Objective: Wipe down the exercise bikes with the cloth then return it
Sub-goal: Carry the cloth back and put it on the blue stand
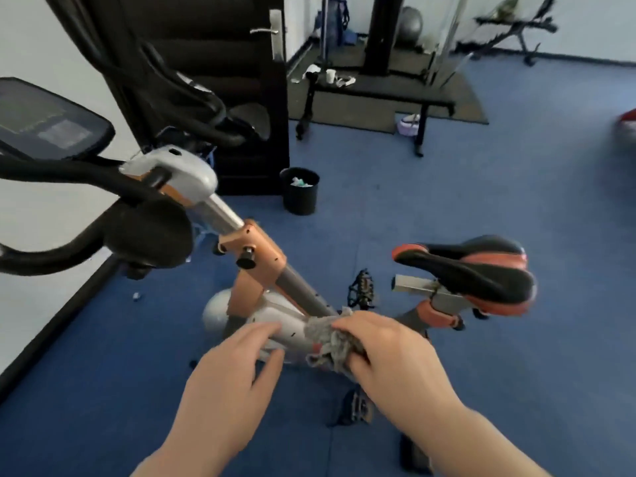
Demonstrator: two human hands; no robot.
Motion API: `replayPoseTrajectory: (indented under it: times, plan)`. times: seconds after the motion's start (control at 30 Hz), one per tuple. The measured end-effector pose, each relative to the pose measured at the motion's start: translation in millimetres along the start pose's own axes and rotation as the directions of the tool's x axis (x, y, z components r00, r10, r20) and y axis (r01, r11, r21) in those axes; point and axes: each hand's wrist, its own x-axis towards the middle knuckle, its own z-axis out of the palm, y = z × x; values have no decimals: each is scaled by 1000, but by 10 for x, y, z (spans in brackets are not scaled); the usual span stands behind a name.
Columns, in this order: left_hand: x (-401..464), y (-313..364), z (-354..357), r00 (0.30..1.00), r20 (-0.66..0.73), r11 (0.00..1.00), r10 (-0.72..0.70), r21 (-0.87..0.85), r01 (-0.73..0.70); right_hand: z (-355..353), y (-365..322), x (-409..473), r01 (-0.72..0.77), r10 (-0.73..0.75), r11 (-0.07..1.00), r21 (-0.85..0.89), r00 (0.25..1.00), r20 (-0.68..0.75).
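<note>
Cloth point(328, 342) gripped by right hand point(389, 349); left hand point(234, 366) spread; bin point(300, 197) holds scraps.

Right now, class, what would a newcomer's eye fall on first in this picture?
First, the two hands low in the centre: the right hand grips a grey cloth against the orange and silver exercise bike frame, and the left hand reaches beside it, fingers spread. Next comes the black and red saddle at right, then the black waste bin behind.

Blue floor point(481, 201) carries the exercise bike point(261, 266); a black bin point(300, 197); perhaps a weight bench point(378, 98).
</note>
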Motion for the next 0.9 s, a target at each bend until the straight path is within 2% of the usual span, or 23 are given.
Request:
replayPoseTrajectory:
  times: [0.2, 0.43, 0.67, 0.9]
  plan:
    - [-160, 1341, 1113, 976, 84, 979, 202, -6, -202, -562, 1357, -1261, -263, 250, 962, -67, 954, -163]
    - [-345, 2538, 2039, 903, 252, 935, 347, -18, -354, -1095, 2399, -2517, -543, 520, 840, -9, 810, -270]
    - [-158, 3402, 2701, 812, 334, 859, 478, 16, -512, -1381, 3130, -2957, -663, 641, 745, 72, 682, -351]
    - [293, 4304, 3577, 801, 334, 857, 498, -46, -513, -1666, 4096, -3054, -688, 659, 725, 33, 679, -324]
